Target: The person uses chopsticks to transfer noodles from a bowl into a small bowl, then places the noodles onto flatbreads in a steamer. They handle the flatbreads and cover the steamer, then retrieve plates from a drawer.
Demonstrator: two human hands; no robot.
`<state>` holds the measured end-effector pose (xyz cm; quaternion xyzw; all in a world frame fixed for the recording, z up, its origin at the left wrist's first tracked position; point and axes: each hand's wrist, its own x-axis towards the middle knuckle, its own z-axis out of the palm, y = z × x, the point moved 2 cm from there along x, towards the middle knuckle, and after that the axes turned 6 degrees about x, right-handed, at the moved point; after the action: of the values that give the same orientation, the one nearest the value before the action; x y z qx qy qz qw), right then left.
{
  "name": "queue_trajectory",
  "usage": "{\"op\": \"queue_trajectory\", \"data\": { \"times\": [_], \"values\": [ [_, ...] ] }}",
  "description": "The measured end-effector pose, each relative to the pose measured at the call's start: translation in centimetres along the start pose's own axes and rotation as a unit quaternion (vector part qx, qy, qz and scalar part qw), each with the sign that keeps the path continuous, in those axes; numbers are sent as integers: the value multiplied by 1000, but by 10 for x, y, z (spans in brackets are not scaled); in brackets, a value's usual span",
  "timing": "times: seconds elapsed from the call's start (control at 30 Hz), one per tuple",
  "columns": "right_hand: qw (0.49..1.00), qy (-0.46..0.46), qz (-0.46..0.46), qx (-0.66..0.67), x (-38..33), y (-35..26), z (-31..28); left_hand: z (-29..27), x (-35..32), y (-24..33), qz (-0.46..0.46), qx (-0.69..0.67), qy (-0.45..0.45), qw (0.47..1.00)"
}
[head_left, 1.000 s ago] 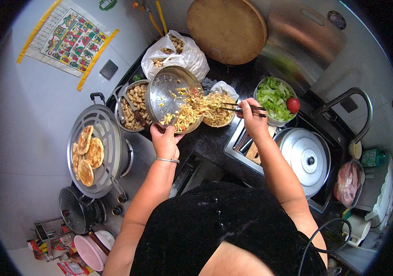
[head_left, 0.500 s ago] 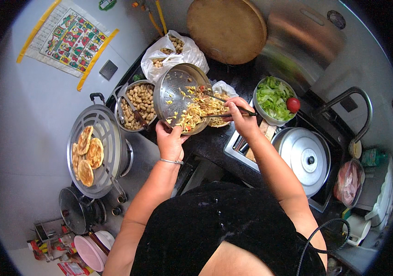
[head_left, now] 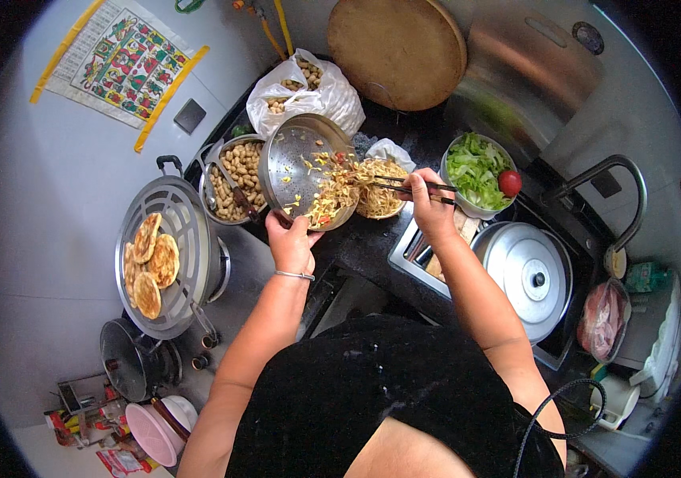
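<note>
My left hand (head_left: 292, 241) grips the near rim of a metal basin with holes in its bottom (head_left: 278, 157), tilting it to the right. Bean sprouts with bits of red and yellow (head_left: 326, 197) lie along its lower side. Dark chopsticks (head_left: 436, 192) are held in my right hand (head_left: 429, 205), their tips among the sprouts at the basin's right rim. Just under that rim stands a bowl heaped with sprouts or noodles (head_left: 382, 185); the food is too tangled to tell apart. Part of this bowl is hidden by the basin and the food.
Left stand a pot of peanuts (head_left: 243, 169) and a rack with browned flatbreads (head_left: 166, 261). Behind is a white bag of peanuts (head_left: 328, 102). At right are a bowl of lettuce (head_left: 472, 174) with a tomato (head_left: 509, 183), a lidded pot (head_left: 525, 280) and a faucet (head_left: 635, 187).
The chopsticks have shifted a little right and down, and more of the sprouts now hang over the basin's rim toward the bowl. The basin has moved slightly left.
</note>
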<state>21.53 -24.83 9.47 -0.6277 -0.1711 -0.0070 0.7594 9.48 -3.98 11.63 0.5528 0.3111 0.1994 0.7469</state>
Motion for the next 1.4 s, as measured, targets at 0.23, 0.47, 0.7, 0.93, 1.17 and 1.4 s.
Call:
{"op": "queue_trajectory", "data": {
  "times": [0.23, 0.47, 0.7, 0.93, 1.17, 1.4],
  "values": [
    [999, 30, 4, -40, 2, 3, -9, -1, 5, 0, 1, -14, 19, 1000],
    [998, 46, 22, -26, 9, 22, -8, -5, 10, 0, 15, -20, 27, 999],
    [994, 23, 43, -98, 22, 32, -3, -7, 7, 5, 13, -26, 11, 1000],
    [995, 13, 97, -20, 20, -18, -11, -11, 4, 2, 10, -29, 23, 999],
    [998, 22, 51, -25, 11, -14, -16, -8, 1, 6, 13, -28, 14, 999],
    [996, 64, 62, 21, 14, 13, -12, -5, -2, 8, 19, -39, -13, 999]
  ]
}}
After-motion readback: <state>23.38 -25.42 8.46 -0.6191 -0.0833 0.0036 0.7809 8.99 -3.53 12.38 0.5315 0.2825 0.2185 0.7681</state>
